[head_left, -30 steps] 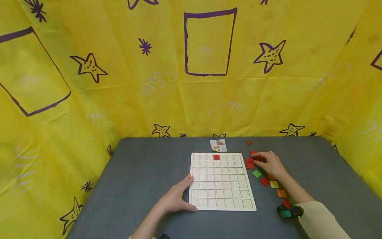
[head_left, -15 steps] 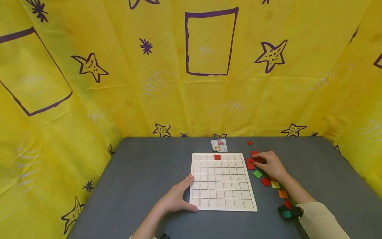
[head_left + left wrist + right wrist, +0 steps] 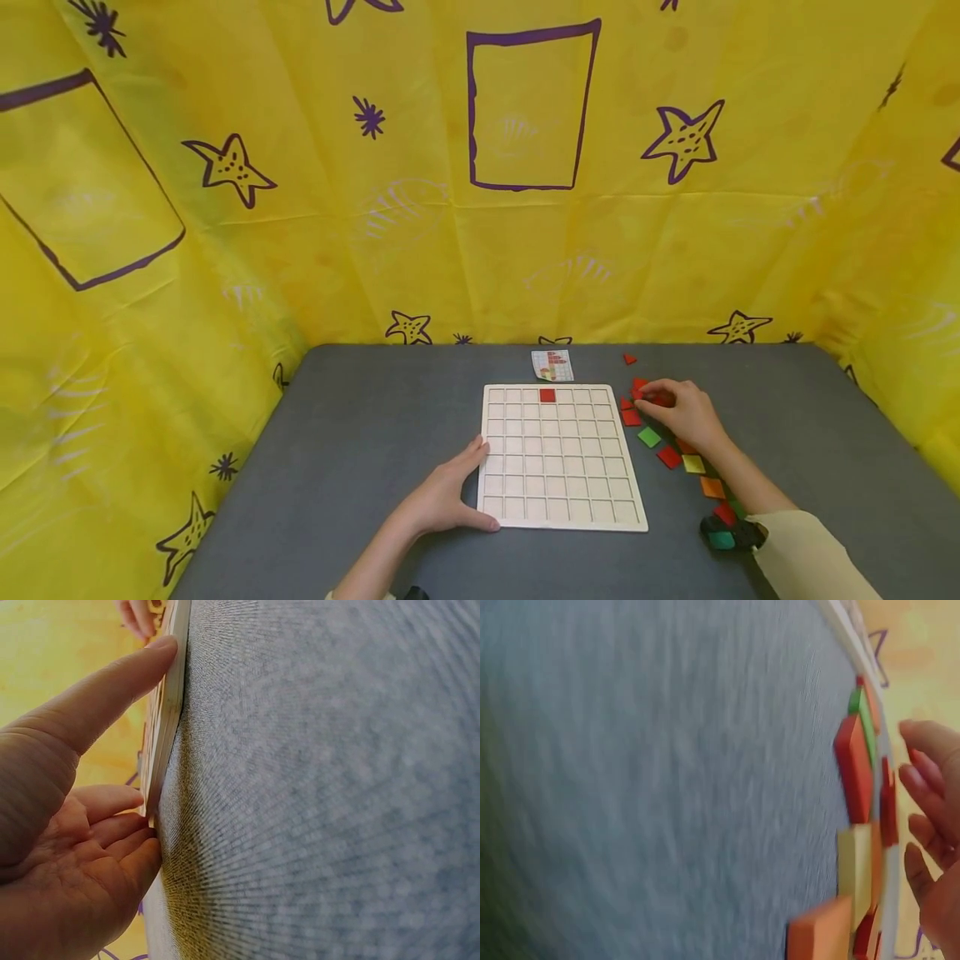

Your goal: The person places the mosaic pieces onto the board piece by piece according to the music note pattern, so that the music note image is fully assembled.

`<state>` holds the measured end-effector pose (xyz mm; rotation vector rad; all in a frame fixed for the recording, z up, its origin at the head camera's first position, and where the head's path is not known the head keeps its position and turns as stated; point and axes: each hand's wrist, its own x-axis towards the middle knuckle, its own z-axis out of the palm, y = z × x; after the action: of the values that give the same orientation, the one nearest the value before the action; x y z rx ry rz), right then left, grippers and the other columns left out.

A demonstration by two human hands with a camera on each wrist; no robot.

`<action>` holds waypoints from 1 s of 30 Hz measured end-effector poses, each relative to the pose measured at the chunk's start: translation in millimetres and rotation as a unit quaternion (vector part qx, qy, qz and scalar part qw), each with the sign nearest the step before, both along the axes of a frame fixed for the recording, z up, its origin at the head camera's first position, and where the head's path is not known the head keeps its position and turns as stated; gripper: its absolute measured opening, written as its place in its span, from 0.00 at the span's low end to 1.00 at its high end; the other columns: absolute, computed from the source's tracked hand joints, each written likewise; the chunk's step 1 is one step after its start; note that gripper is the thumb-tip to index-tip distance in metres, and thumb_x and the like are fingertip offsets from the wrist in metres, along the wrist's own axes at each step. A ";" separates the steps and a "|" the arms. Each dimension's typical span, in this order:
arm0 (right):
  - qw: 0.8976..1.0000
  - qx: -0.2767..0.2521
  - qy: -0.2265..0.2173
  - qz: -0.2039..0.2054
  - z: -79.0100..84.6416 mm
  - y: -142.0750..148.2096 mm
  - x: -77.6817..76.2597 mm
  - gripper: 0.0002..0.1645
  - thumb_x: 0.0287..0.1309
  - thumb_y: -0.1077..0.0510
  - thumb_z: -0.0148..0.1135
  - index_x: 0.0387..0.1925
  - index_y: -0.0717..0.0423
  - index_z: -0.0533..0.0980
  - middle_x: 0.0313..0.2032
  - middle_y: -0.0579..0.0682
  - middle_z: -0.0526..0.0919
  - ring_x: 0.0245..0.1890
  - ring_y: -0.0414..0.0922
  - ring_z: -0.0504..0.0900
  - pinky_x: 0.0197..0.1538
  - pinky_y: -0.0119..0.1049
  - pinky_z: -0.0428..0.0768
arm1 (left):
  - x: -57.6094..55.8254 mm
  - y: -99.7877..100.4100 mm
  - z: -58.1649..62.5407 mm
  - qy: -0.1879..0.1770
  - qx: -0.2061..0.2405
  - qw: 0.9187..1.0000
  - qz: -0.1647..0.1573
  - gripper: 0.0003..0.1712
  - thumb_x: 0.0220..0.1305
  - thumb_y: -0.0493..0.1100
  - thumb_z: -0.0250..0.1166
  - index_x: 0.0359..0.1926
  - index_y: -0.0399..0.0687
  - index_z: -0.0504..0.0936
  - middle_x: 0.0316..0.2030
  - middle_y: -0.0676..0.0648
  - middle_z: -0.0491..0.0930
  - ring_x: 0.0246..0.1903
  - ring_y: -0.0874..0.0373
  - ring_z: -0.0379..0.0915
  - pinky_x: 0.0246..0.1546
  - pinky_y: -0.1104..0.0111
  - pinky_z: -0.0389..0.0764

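My left hand [image 3: 450,492] spreads around the near left corner of a pale gridded board [image 3: 525,461]. Its thumb touches the front edge and its fingers rest along the left side; the left wrist view shows thumb and fingers against the board's rim [image 3: 166,712]. One red square tile [image 3: 547,396] sits in the board's far row. At the right, my right hand [image 3: 688,414] pinches what looks like a red tile, partly hidden by the fingers, over several red tiles [image 3: 632,417]. In the right wrist view, red shows between the fingers of that hand [image 3: 937,787].
Green [image 3: 649,437], red [image 3: 670,457], yellow [image 3: 693,464] and orange [image 3: 712,487] tiles trail along the board's right side under the right forearm. A small printed card [image 3: 552,365] lies beyond the board, and a red triangle [image 3: 629,359] lies at the back. Yellow cloth [image 3: 420,275] walls the table.
The right fingertips have shifted slightly among the red tiles, and a red tile beside them has changed position. My left hand and the board stay put; the head view drifts a little.
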<state>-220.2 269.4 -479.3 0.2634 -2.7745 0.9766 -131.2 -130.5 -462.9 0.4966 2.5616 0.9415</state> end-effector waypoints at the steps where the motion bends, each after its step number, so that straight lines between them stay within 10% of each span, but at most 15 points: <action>1: 1.000 -0.018 -0.009 -0.009 0.7 -2.6 1.0 0.19 0.53 0.45 0.68 0.41 0.53 0.82 0.38 0.52 0.85 0.38 0.48 0.74 0.38 0.40 0.73 | 0.1 -0.1 0.1 -0.001 0.000 1.000 0.001 0.66 0.36 0.60 0.78 0.73 0.46 0.54 0.74 0.47 0.48 0.72 0.47 0.49 0.64 0.46 0.59; 15: 0.987 -0.137 -0.072 -0.047 3.5 -70.1 -1.7 0.24 0.47 0.38 0.70 0.38 0.51 0.82 0.32 0.48 0.85 0.30 0.43 0.77 0.29 0.31 0.74 | -0.7 0.5 0.5 0.002 -0.002 1.000 0.000 0.65 0.36 0.60 0.78 0.73 0.46 0.54 0.74 0.47 0.49 0.71 0.47 0.49 0.64 0.46 0.59; 30: 0.998 -0.027 -0.063 -0.007 4.1 -110.6 -19.9 0.16 0.47 0.46 0.72 0.31 0.53 0.81 0.24 0.46 0.79 0.26 0.42 0.72 0.30 0.34 0.68 | -0.5 0.9 -1.2 -0.008 0.003 1.000 0.007 0.65 0.36 0.60 0.79 0.73 0.48 0.55 0.74 0.48 0.48 0.72 0.48 0.48 0.65 0.47 0.59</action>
<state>-240.2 158.7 -475.2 0.1802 -2.8524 1.1002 -131.6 -129.6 -464.1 0.4709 2.5517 0.9549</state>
